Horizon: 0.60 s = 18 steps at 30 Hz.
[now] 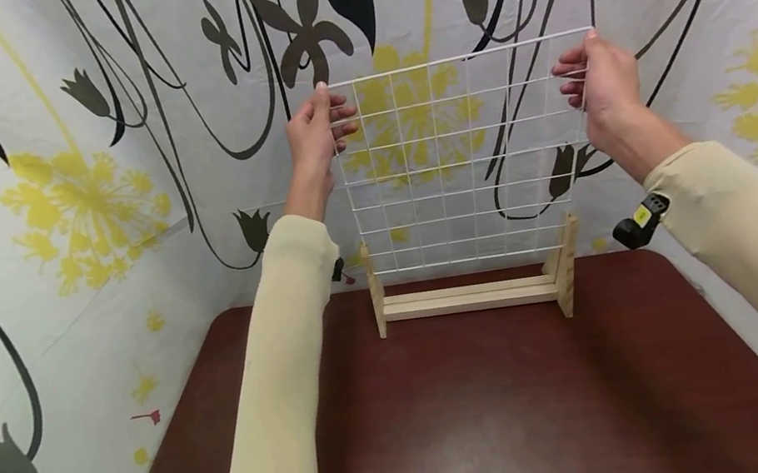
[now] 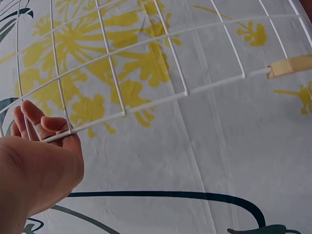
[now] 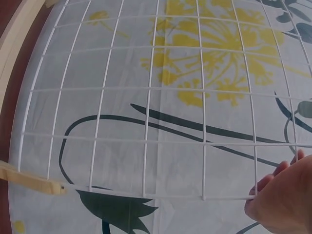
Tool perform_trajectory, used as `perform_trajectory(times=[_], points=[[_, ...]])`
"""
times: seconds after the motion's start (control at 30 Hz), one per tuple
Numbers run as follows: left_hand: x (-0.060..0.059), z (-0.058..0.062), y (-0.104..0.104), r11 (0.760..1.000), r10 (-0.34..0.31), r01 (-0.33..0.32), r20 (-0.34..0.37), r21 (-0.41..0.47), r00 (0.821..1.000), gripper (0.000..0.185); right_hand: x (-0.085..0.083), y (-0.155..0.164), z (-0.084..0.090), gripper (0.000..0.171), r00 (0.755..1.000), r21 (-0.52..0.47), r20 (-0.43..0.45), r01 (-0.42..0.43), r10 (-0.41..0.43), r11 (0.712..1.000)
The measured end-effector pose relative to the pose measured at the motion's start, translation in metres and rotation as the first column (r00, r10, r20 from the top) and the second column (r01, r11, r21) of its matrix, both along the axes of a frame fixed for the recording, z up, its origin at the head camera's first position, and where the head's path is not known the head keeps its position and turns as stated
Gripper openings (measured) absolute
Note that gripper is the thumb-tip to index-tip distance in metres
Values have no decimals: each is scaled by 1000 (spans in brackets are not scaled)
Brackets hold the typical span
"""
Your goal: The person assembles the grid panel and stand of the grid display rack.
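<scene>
A white wire grid panel [image 1: 465,162] stands upright between the two posts of a pale wooden stand [image 1: 469,297] at the back of the table. My left hand [image 1: 315,133] grips the panel's upper left corner, with the fingers curled round the edge wire. My right hand [image 1: 598,79] grips the upper right corner the same way. In the left wrist view the left hand [image 2: 41,151] pinches the grid [image 2: 146,63] at its edge wire. The right wrist view shows the right hand [image 3: 282,200] holding the grid [image 3: 151,117] at its corner, with a wooden post tip [image 3: 29,180] at the left.
The dark red-brown table [image 1: 473,423] stretches toward me from the stand. Fabric walls printed with yellow and black flowers [image 1: 78,213] close it in at the back and both sides. Cream sleeves [image 1: 280,406] cover both forearms, and a wrist camera [image 1: 638,220] hangs below the right arm.
</scene>
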State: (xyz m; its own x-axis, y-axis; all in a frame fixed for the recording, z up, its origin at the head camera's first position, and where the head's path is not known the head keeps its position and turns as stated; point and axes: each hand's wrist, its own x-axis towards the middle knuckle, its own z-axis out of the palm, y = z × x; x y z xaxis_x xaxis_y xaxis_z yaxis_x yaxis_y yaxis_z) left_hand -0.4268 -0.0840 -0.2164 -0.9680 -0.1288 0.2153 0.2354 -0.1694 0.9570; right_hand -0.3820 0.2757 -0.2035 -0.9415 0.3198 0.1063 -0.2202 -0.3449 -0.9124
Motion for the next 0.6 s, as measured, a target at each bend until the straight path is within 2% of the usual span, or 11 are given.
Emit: perform_trajectory(times=[0.27, 0.6], points=[[7, 0, -7, 995, -31, 35, 50, -90, 998, 50, 2, 2, -3, 42, 1000, -14, 11, -29, 29, 999], [8, -6, -11, 994, -52, 59, 74, -96, 996, 55, 6, 0, -10, 43, 1000, 13, 18, -21, 21, 1000]])
